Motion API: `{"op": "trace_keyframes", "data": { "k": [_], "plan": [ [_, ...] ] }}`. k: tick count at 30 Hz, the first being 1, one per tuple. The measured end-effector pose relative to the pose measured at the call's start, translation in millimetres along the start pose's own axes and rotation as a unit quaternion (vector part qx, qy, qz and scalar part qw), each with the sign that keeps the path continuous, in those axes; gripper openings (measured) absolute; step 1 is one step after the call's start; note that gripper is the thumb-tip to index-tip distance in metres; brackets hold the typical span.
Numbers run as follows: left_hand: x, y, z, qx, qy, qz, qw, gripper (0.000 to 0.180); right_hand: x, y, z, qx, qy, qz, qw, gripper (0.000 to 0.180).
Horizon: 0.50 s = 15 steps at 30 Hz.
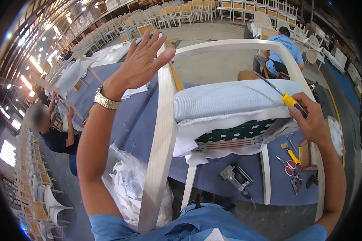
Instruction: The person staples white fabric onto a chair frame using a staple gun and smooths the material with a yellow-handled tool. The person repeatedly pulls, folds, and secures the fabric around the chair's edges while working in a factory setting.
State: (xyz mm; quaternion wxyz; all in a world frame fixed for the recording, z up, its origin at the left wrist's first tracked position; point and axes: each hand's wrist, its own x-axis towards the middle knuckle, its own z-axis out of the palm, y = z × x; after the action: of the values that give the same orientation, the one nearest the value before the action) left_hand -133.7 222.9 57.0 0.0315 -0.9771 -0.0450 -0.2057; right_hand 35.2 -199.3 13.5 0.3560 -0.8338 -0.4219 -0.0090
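Observation:
A white wooden chair frame (161, 132) lies tipped on a blue-covered table (132, 120), its pale blue cushioned seat (229, 98) facing up and green webbing (239, 131) showing underneath. My left hand (138, 64) is raised with fingers spread, the thumb touching the frame's top corner. It holds nothing. My right hand (309, 118) grips a screwdriver (285, 96) with a yellow and blue handle, its metal shaft pointing up-left over the seat's right edge.
A staple gun (234, 178), red-handled scissors (286, 164) and small tools lie on the table below the seat. A clear bag of white scraps (128, 188) hangs at the table's near edge. One person sits at left, another at the back right. Rows of chairs fill the hall.

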Motion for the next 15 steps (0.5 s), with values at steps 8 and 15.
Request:
{"op": "trace_keyframes", "data": {
  "k": [8, 15],
  "plan": [
    [-57, 41, 48, 0.059, -0.136, 0.086, 0.985, 0.101, 1, 4, -1, -0.022, -0.037, 0.021, 0.999, 0.026],
    [-65, 29, 19, -0.058, -0.099, 0.019, 0.993, 0.094, 3, 12, 3, -0.029, -0.041, 0.017, 0.999, 0.026]
  ]
}}
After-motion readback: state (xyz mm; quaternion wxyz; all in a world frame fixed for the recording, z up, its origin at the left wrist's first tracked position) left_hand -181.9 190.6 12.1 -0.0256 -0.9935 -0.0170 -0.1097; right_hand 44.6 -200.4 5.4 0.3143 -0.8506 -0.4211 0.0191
